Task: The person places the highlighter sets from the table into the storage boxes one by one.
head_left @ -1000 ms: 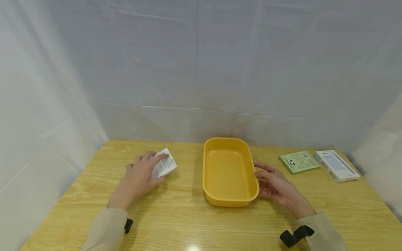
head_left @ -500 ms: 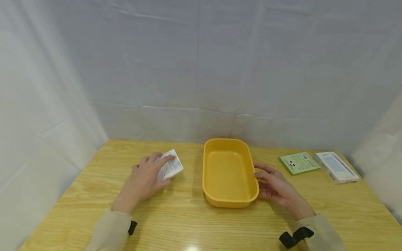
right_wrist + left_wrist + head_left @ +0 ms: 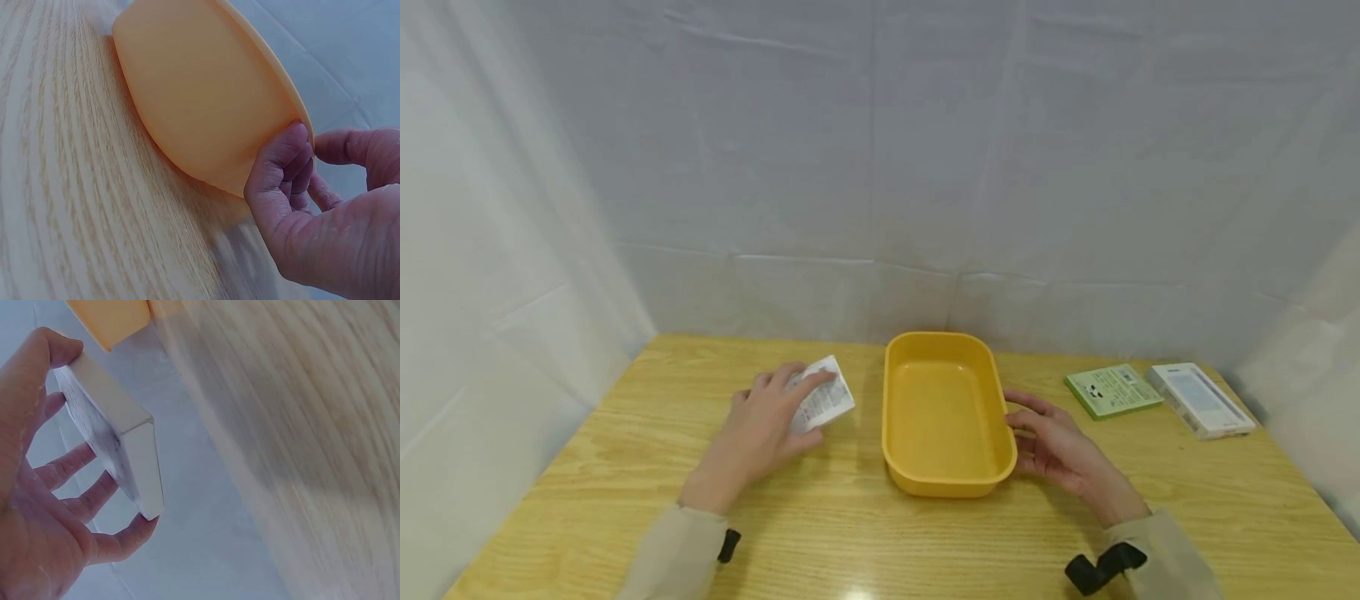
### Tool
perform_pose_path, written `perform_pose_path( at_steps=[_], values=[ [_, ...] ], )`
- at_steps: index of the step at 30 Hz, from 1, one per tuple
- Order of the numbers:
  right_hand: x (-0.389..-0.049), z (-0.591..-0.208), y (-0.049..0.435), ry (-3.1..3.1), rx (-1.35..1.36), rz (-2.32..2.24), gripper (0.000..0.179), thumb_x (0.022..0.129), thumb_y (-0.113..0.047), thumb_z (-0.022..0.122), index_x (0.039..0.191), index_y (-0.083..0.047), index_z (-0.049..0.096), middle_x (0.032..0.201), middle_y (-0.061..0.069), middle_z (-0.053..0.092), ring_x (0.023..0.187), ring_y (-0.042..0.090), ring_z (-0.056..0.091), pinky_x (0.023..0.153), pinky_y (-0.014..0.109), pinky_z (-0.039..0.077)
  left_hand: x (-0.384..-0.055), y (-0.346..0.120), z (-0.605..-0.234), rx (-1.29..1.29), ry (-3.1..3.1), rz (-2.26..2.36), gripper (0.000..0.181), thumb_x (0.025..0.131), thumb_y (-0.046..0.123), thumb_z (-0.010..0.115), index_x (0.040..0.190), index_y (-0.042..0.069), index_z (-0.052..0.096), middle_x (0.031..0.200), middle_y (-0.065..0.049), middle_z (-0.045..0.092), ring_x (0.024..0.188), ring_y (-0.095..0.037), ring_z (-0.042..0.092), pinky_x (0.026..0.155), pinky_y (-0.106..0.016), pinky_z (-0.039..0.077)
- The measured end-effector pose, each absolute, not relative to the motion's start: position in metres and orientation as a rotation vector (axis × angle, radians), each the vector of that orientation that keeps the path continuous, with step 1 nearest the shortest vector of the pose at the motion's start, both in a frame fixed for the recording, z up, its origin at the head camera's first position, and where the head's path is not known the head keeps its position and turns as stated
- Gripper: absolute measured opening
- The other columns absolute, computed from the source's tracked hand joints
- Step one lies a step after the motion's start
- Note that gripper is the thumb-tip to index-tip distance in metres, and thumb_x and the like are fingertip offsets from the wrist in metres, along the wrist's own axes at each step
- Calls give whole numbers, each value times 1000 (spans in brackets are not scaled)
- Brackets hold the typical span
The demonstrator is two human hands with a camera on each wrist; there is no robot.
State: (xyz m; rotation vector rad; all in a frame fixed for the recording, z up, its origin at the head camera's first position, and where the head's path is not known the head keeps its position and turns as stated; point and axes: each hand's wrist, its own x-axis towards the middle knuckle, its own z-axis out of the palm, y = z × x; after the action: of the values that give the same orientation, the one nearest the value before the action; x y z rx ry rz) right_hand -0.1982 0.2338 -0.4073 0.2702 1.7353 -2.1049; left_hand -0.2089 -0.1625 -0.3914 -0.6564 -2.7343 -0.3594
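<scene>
In the head view my left hand [image 3: 758,435] grips a small flat white box [image 3: 829,402] with printing on its face. The left wrist view has the thumb on one edge of the box [image 3: 140,465] and the fingertips on the opposite edge. It is held tilted, left of a deep yellow plastic bin [image 3: 949,487]. My right hand [image 3: 1056,450] is at the bin's right side. In the right wrist view its curled fingers [image 3: 265,181] meet the bin [image 3: 200,94] just under the rim, another fingertip at the rim itself. The bin's inside is bare.
On the wooden table [image 3: 820,533], to the right, lie a thin green box [image 3: 1112,392] and a white box with a pale blue panel [image 3: 1204,400], close side by side. A white sheet [image 3: 872,167] hangs behind the table and along both sides.
My left hand has carried the white box steadily rightward, closer to the yellow bin. The right hand keeps its place at the bin, and the bin and the other boxes stay put.
</scene>
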Motion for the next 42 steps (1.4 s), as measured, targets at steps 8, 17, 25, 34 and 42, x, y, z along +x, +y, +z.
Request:
perform_pose_path(
  at_steps=[8,17,25,34,42],
  values=[
    [-199,-406,233,1735,268,-2105,61,102,-15,57,157,-12,32,111,3,71,91,17,72,75,34,63,-209,-151,-390,-691,-2700,-373,69,80,37,79,144,33,54,143,-14,53,115,-44,58,82,-64,52],
    [-197,-405,233,1748,271,-2092,62,103,-16,56,159,-12,31,112,4,70,91,17,72,76,33,63,-206,-141,-388,-722,-2666,-396,67,81,37,76,144,34,54,145,-12,53,117,-41,58,83,-62,53],
    [-196,-404,231,1728,259,-2125,63,102,-15,57,159,-11,30,111,4,69,90,16,71,75,32,63,-204,-130,-382,-760,-2673,-412,67,83,38,75,146,36,53,148,-10,51,122,-39,57,87,-61,52],
    [-196,-405,231,1737,260,-2131,62,102,-14,57,158,-10,30,113,5,69,93,19,72,77,35,63,-204,-116,-375,-821,-2674,-458,68,83,39,77,146,38,52,149,-9,51,127,-39,55,91,-62,50],
    [-196,-405,231,1740,275,-2124,62,102,-15,57,158,-11,31,113,5,68,93,19,72,78,35,63,-204,-106,-371,-874,-2660,-469,67,84,41,78,146,37,52,149,-10,52,126,-38,56,92,-60,51]
  ],
)
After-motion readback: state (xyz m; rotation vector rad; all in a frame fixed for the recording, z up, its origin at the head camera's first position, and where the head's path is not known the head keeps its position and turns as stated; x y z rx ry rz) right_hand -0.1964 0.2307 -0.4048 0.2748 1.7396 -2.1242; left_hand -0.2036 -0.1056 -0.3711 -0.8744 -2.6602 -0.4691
